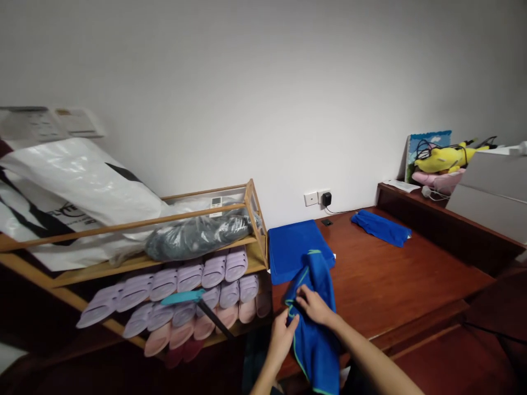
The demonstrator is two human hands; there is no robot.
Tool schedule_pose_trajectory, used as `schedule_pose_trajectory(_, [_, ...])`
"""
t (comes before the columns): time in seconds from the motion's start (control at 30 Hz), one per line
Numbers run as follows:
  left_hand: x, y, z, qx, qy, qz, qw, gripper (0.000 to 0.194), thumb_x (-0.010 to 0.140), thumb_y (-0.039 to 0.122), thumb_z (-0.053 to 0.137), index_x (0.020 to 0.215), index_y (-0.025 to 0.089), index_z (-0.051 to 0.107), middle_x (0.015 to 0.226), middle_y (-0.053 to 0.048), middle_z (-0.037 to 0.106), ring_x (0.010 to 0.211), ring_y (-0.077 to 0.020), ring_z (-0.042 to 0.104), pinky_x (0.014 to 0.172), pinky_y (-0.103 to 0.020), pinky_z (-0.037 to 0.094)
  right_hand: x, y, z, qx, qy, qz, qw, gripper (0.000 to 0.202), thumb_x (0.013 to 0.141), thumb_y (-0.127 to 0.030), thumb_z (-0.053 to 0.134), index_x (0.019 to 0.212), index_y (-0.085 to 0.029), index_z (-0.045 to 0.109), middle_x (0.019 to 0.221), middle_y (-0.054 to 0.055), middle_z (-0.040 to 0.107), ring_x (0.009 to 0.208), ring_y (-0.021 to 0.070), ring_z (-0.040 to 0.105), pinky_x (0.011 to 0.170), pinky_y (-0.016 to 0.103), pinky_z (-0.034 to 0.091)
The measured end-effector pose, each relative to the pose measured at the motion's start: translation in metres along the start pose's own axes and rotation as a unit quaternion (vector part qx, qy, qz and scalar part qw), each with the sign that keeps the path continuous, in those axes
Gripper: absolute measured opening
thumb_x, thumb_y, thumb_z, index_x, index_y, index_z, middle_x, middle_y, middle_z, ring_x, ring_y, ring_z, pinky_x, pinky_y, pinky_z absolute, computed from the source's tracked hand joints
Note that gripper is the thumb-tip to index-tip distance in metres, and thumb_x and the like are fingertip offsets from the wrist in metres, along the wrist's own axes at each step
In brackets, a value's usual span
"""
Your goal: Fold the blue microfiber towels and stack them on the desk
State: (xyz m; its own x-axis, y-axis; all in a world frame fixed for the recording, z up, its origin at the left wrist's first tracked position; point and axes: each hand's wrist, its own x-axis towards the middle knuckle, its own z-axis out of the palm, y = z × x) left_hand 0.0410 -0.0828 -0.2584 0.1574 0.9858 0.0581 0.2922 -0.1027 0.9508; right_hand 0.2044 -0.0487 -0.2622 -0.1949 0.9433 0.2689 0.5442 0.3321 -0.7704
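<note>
A blue towel (319, 359) with green edge stitching lies lengthwise at the front left of the wooden table, its near end reaching the table's front edge. My left hand (282, 333) pinches its left green edge between thumb and fingers. Just above and to the right, my right hand (313, 305) is closed on the towel's upper surface near the same edge. The towel's far end overlaps a flat folded blue cloth (294, 241) next to the shoe rack. Farther right, a second blue cloth (381, 227) lies crumpled into a long strip.
At left, a wooden rack (263, 247) holds rows of purple and pink slippers (164, 284), a white plastic bag (78, 181) and a plastic-wrapped dark bundle (201, 236). A black plug (326, 198) is in the wall socket. A yellow plush toy (442, 159) sits on the raised right ledge.
</note>
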Motion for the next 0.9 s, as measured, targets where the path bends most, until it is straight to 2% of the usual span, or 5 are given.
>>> schedule_pose_trajectory(0.2, [-0.024,0.001,-0.008,0.371,0.117,0.141,0.910,0.051,0.080,0.010,0.042,0.130,0.017,0.048,0.129,-0.012,0.054,0.121,-0.0253,0.049,0.098,-0.041,0.042,-0.038,-0.011,0.012,-0.113,-0.130,-0.051,0.984,0.042,0.087,-0.030,0.042,0.129,-0.023,0.047,0.146,0.011,0.037,0.134,0.0242,0.031,0.106,0.048,0.024])
schedule_pose_trajectory(0.4, [-0.009,-0.012,0.028,0.478,0.005,0.207,0.854,0.059,0.083,0.009,0.036,0.142,0.016,0.034,0.148,-0.008,0.035,0.138,-0.0222,0.027,0.109,-0.042,0.030,-0.040,-0.004,-0.001,-0.261,-0.085,0.062,0.959,0.051,0.072,-0.019,0.052,0.124,-0.021,0.051,0.152,0.013,0.022,0.139,0.0309,0.014,0.105,0.055,0.019])
schedule_pose_trajectory(0.57, [-0.005,-0.026,0.037,0.502,0.004,0.167,0.848,0.049,0.091,0.028,0.038,0.139,0.018,0.040,0.145,-0.008,0.040,0.133,-0.0239,0.034,0.108,-0.045,0.030,-0.049,0.011,-0.027,-0.274,-0.079,0.058,0.957,0.030,0.083,-0.031,0.048,0.111,-0.025,0.057,0.146,0.011,0.036,0.134,0.0301,0.029,0.102,0.052,0.026])
schedule_pose_trajectory(0.67, [-0.007,-0.021,0.040,0.495,0.029,0.147,0.856,0.044,0.091,0.031,0.040,0.132,0.016,0.049,0.138,-0.010,0.049,0.128,-0.0255,0.039,0.105,-0.045,0.031,-0.054,0.019,-0.032,-0.277,-0.061,0.065,0.957,0.038,0.089,-0.043,0.040,0.119,-0.023,0.052,0.141,0.014,0.042,0.129,0.0281,0.037,0.100,0.050,0.029])
schedule_pose_trajectory(0.9, [-0.010,-0.008,0.042,0.504,0.047,0.128,0.853,0.030,0.090,0.022,0.038,0.109,0.020,0.062,0.112,-0.009,0.059,0.107,-0.0271,0.050,0.094,-0.047,0.035,-0.058,0.020,-0.022,-0.294,-0.025,0.101,0.950,0.049,0.082,-0.031,0.045,0.129,-0.018,0.047,0.142,0.016,0.041,0.132,0.0292,0.033,0.100,0.046,0.030])
